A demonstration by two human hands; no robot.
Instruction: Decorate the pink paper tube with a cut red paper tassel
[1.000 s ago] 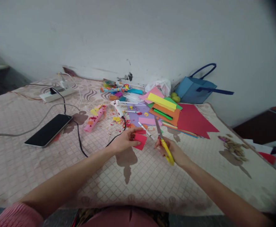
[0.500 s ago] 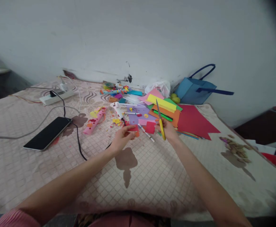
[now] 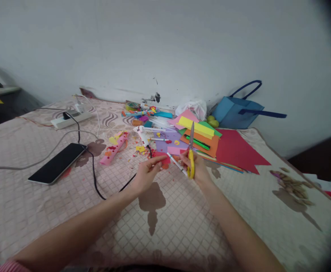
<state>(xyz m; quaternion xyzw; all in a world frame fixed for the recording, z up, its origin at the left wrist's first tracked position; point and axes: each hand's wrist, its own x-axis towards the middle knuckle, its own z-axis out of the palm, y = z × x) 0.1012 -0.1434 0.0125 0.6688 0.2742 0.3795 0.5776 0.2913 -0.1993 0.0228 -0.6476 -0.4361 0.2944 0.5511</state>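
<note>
My left hand (image 3: 147,173) pinches a small red piece of paper (image 3: 165,159) between thumb and fingers above the table. In my right hand (image 3: 199,168) is a pair of scissors with yellow handles (image 3: 191,161), its blades pointing up and away from me. By the right fingertips a bit of red paper also shows, partly hidden; whether they grip it is unclear. Between the hands lies a white marker (image 3: 177,164). Just beyond are a purple sheet (image 3: 162,145), a white glue gun (image 3: 142,136) and scattered paper scraps (image 3: 140,149).
Coloured sheets, the largest a red one (image 3: 235,151), lie right of centre under a green cutter (image 3: 198,142). A pink decorated tube (image 3: 114,148), a black phone (image 3: 58,163), cords and a power strip (image 3: 71,119) are left. A blue bag (image 3: 236,112) stands back right.
My right hand has drawn slightly nearer to me, and the scissors now stand more upright. The red paper by its fingers shows less. The view has shifted slightly.
</note>
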